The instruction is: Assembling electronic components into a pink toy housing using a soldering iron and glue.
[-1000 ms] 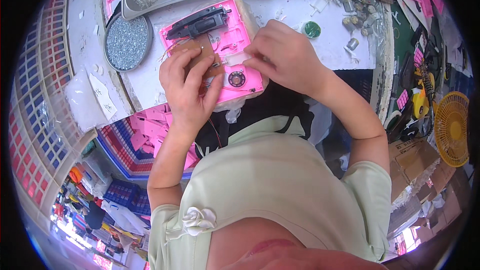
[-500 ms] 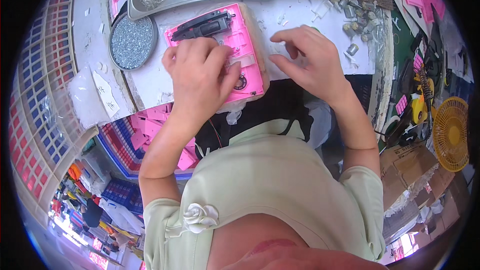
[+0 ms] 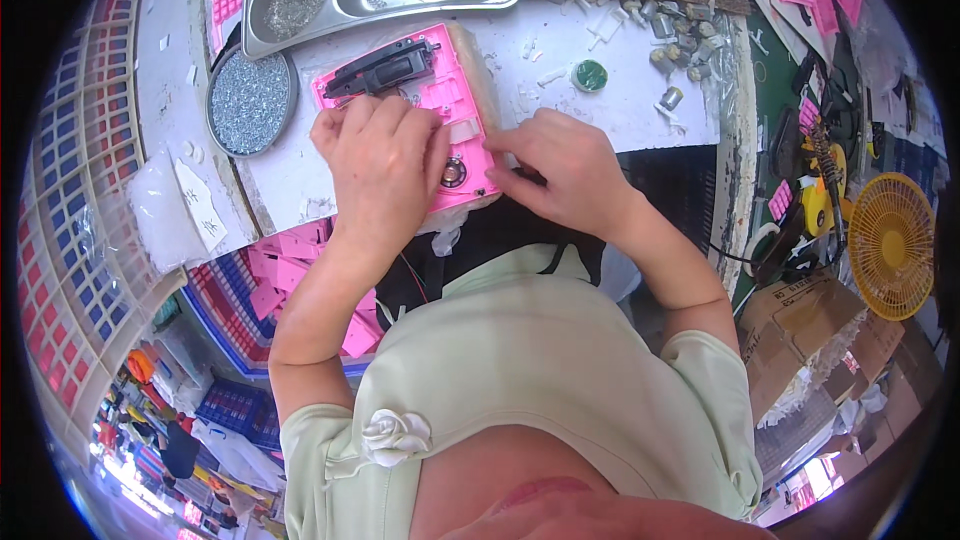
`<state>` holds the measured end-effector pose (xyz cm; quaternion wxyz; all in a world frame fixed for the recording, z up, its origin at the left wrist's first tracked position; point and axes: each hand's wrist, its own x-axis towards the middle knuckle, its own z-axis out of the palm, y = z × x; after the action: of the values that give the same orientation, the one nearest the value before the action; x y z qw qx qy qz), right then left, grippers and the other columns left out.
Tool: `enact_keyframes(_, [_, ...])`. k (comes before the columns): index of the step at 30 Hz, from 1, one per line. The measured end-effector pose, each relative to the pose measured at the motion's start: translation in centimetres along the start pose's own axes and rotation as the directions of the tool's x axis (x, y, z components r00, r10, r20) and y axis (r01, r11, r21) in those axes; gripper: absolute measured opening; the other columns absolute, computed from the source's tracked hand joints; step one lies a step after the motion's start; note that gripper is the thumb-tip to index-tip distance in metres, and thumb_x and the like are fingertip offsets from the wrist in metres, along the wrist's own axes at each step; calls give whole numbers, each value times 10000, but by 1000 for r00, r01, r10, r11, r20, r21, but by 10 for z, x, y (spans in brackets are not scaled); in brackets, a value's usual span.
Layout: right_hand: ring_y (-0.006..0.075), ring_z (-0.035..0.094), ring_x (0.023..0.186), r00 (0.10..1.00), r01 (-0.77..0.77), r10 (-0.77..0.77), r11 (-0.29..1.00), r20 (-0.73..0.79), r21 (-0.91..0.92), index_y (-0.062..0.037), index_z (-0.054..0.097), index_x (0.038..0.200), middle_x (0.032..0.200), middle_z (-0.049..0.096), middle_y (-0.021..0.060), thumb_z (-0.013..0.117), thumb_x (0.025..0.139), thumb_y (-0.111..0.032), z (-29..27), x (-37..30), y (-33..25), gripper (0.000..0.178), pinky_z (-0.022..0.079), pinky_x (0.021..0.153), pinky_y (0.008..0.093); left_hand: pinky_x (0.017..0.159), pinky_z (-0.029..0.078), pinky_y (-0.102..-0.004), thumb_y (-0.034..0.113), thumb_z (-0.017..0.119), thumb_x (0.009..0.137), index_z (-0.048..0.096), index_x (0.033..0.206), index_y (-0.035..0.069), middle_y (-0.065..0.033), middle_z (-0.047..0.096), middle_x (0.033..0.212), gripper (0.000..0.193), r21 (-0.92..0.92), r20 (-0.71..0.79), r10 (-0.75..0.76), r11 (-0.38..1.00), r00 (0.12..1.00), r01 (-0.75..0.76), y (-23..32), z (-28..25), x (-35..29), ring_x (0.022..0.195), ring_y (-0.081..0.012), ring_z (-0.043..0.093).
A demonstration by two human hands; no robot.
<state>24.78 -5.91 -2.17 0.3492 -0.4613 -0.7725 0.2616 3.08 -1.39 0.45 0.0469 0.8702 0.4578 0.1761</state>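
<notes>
A pink plastic casing (image 3: 470, 162), open side up, lies on a pad at the bench's front edge. Inside it are a black mechanism (image 3: 385, 70) along the far side and a small round black part (image 3: 454, 172) near the front right. My left hand (image 3: 385, 160) is bent over the casing's left half with its fingers together; whatever they hold is hidden under them. At the casing's right edge is my right hand (image 3: 565, 168), thumb and forefinger apart and their tips beside the pink wall. I see nothing between them.
A round dish of small metal pieces (image 3: 252, 103) and a metal compartment tray (image 3: 385, 15) lie beyond my left hand. Small motors (image 3: 690, 40) and a green-topped pot (image 3: 589, 75) are at the back right. Pink parts fill a crate (image 3: 300, 270) below; a yellow fan (image 3: 893, 245) stands right.
My right hand has come left and nearer to the casing's right edge, uncovering the green-topped pot. My left hand stays over the casing. The whole view has shifted a little.
</notes>
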Motion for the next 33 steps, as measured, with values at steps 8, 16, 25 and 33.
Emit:
enact_keyframes(8, [219, 603, 599, 979, -203, 202, 978, 30, 55, -63, 728, 1065, 693, 632, 65, 786, 851, -173, -1, 38, -3, 248, 480, 574, 340, 867, 355, -398, 107, 770, 809, 669, 905, 97, -41, 635, 883, 140, -239, -89, 30, 970, 996, -50, -16, 8, -4, 882, -235, 604])
enact_keyframes(16, [108, 620, 636, 950, -298, 304, 951, -65, 86, -27, 733, 963, 751, 684, 67, 739, 899, -108, -50, 32, 21, 103, 502, 601, 268, 871, 369, -393, 42, 783, 761, 657, 922, 98, -45, 621, 870, 212, -361, -152, 83, 923, 985, -134, -19, 9, -8, 840, -247, 593])
enact_keyframes(25, [310, 623, 890, 904, -402, 396, 664, -160, -630, -56, 744, 931, 861, 682, 103, 747, 799, -205, -137, -10, 68, 199, 503, 836, 426, 831, 400, -397, -48, 730, 791, 653, 962, 42, -79, 589, 883, 208, -517, -356, -6, 834, 935, -192, -28, -22, -26, 820, -239, 558])
enact_keyframes(33, [336, 597, 967, 996, -41, 0, 887, -90, -460, -94, 657, 998, 991, 651, 104, 762, 725, -135, -96, 23, 26, 296, 519, 848, 456, 641, 451, -254, -46, 689, 853, 647, 1119, -23, -62, 646, 897, 270, -754, 82, -316, 600, 945, 266, 11, -28, -44, 700, -118, 546])
